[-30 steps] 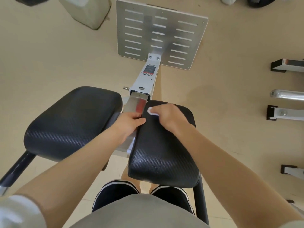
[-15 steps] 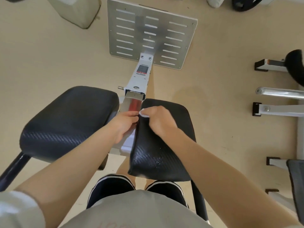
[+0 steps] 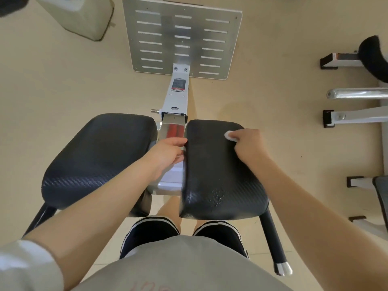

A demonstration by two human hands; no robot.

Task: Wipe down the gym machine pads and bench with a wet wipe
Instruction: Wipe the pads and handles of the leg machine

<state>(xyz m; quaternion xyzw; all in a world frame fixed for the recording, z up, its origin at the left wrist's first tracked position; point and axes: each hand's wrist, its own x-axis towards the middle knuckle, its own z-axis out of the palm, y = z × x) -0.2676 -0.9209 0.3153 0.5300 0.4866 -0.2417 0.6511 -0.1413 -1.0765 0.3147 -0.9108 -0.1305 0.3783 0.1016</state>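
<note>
Two black textured pads sit side by side on a white machine frame. On the right pad (image 3: 216, 171), my right hand (image 3: 249, 147) presses a small folded white wet wipe (image 3: 230, 136) against the far right corner. The pad's near end shows wet droplets. My left hand (image 3: 168, 154) grips the inner left edge of the right pad, in the gap over the metal frame. The left pad (image 3: 98, 156) lies untouched beside my left forearm.
A slotted metal footplate (image 3: 182, 36) stands ahead on the beige floor, joined by a white beam (image 3: 177, 95). A pale weight block (image 3: 84, 15) sits far left. Other machine frames and a chrome bar (image 3: 357, 94) line the right side. A black handle (image 3: 273, 242) juts near right.
My right hand has slid the wipe from the pad's far left corner across to its far right corner. My left hand keeps its hold on the pad's inner edge.
</note>
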